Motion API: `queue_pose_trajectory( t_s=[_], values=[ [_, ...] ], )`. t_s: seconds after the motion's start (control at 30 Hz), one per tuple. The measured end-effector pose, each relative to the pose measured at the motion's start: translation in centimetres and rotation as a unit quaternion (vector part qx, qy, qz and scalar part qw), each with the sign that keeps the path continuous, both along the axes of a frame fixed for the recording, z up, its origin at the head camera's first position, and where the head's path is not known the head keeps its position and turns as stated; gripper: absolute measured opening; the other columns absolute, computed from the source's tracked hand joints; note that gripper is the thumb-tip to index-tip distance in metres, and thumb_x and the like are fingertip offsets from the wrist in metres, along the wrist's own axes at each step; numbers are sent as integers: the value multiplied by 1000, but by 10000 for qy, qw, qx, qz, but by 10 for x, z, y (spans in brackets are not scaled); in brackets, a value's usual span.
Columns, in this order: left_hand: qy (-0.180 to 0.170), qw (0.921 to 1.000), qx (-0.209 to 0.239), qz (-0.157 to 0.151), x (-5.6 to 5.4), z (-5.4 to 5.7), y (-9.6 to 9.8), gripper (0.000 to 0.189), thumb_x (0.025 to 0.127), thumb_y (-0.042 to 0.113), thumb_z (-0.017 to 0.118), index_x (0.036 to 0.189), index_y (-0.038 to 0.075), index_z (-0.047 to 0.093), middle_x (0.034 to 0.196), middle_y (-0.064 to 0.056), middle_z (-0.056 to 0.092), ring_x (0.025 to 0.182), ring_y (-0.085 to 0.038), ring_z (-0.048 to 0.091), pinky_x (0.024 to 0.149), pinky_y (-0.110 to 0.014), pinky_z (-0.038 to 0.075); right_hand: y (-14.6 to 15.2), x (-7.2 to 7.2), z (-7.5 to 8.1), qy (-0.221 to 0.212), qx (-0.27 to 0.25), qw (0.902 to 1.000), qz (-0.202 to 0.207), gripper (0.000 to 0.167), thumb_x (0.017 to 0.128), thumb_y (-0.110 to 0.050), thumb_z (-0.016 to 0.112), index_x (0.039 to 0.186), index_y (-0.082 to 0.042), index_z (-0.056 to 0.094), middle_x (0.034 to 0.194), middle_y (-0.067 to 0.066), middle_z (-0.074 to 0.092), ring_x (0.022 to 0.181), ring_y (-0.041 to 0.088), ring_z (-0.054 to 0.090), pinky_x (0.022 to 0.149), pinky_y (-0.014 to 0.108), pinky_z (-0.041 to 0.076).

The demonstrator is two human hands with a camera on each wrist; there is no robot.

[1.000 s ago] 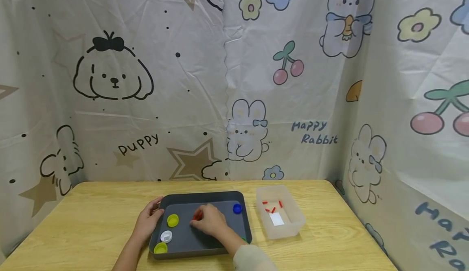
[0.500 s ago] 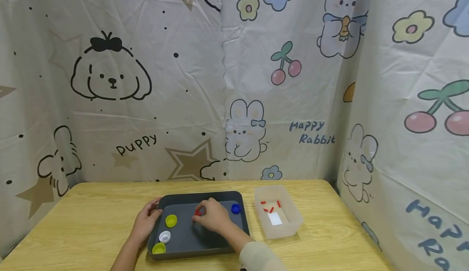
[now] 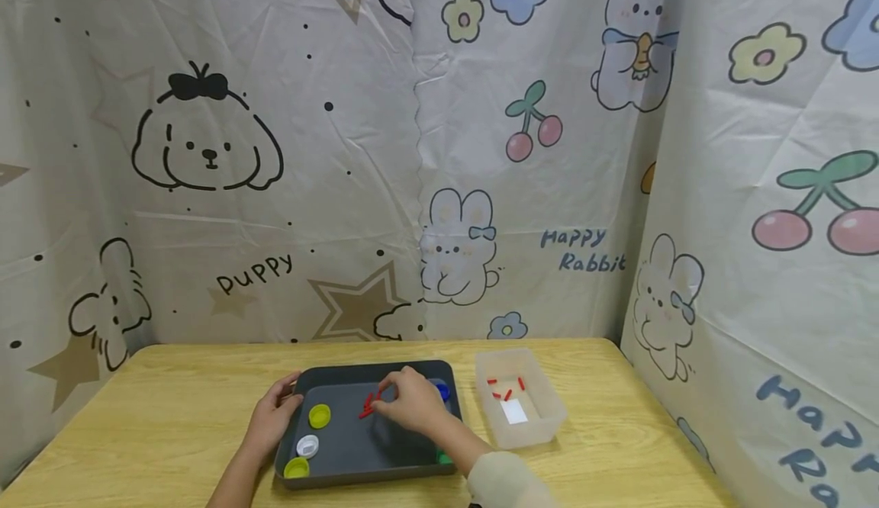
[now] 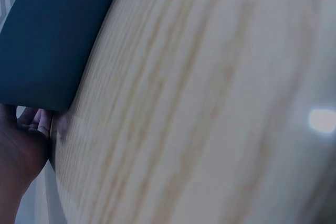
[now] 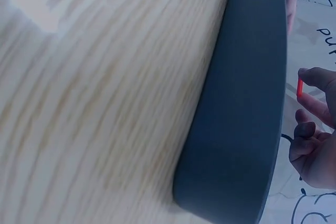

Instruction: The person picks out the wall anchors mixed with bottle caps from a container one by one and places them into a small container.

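One red stick (image 5: pixel 300 85) hangs above the tray (image 3: pixel 343 447), pinched in the right hand (image 3: pixel 414 403) between its fingers (image 5: pixel 315 107); the hand has shifted rightward, baring more loose red sticks (image 3: pixel 366 414), so this piece seems separated. The left hand (image 3: pixel 275 414) grips the tray's edge on the tabletop (image 3: pixel 199 393).

Head view: red sticks (image 3: pixel 367 412) overlap, too small to count surely; the right hand (image 3: pixel 413 401) partly hides the blue cap (image 3: pixel 445 392), the forearm (image 3: pixel 462 441) a green piece (image 3: pixel 442 458) — shape unclear. Right wrist view: right hand cut off by the edge; tray (image 5: pixel 236 103) cropped — interior hidden.
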State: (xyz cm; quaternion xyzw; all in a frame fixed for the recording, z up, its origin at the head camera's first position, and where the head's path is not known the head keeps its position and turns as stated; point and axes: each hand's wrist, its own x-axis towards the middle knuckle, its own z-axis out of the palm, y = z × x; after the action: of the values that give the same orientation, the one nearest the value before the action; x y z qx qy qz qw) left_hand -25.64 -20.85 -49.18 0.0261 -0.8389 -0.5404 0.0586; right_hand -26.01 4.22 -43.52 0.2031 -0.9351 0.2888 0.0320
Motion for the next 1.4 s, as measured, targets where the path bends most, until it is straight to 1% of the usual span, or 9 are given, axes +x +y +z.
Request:
queue_pose_trajectory(
  t_s=[0.13,0.37,0.43,0.6,0.77,0.93,1.07,1.17,1.4],
  values=[
    [32,10000,-8,-14,0,0,1,46,97,10,42,142,2,35,137,-29,43,123,-40,47,98,-43,43,7,0,2,90,18,10000,3,28,81,-35,70,102,-18,71,72,-8,44,53,5,37,43,21,30],
    [9,10000,-14,-9,-2,-2,0,46,98,11,43,142,2,35,137,-29,43,123,-40,47,91,-30,44,19,2,12,174,67,9998,15,25,80,-37,70,99,-21,71,72,-7,44,53,6,36,45,21,30],
    [5,10000,-5,2,-2,-2,0,46,98,11,43,142,2,35,137,-29,43,123,-40,47,90,-28,44,23,3,14,251,97,9996,45,25,81,-37,70,99,-21,71,72,-7,44,53,6,36,46,20,30],
    [-20,10000,36,22,-1,-2,1,46,98,11,43,142,3,35,137,-28,43,123,-40,47,92,-34,45,33,4,21,453,137,9989,5,26,81,-36,70,99,-17,71,72,-7,45,56,5,38,47,20,30],
    [-34,10000,-6,43,-1,-2,1,46,97,12,42,142,3,35,137,-27,43,122,-39,47,95,-40,43,44,5,31,504,130,9986,-92,26,81,-35,70,99,-17,71,73,-5,48,61,6,40,51,20,32],
    [-20,10000,-42,62,-1,-2,0,46,97,12,42,142,4,35,137,-27,44,122,-39,46,98,-45,41,55,4,37,561,93,9982,-165,27,81,-34,70,99,-15,71,74,-3,50,63,6,41,52,20,33],
    [2,9999,-74,69,-1,-1,1,46,97,11,42,141,3,35,136,-28,44,122,-39,47,98,-45,41,64,3,43,502,-9,9984,-274,29,82,-34,70,102,-13,70,72,-4,49,61,7,42,50,21,33],
    [0,9999,-70,73,-1,-1,1,46,97,11,42,141,3,35,136,-28,44,121,-40,47,98,-45,41,71,1,47,487,-71,9981,-364,30,82,-34,69,103,-13,70,74,-3,52,62,9,43,51,22,34],
    [-56,10000,-1,27,-1,-2,0,47,97,12,42,142,4,34,137,-28,42,122,-39,46,99,-47,40,88,-1,50,470,-222,9971,-555,30,82,-35,68,103,-14,69,80,0,53,66,12,44,53,24,35]
  ],
)
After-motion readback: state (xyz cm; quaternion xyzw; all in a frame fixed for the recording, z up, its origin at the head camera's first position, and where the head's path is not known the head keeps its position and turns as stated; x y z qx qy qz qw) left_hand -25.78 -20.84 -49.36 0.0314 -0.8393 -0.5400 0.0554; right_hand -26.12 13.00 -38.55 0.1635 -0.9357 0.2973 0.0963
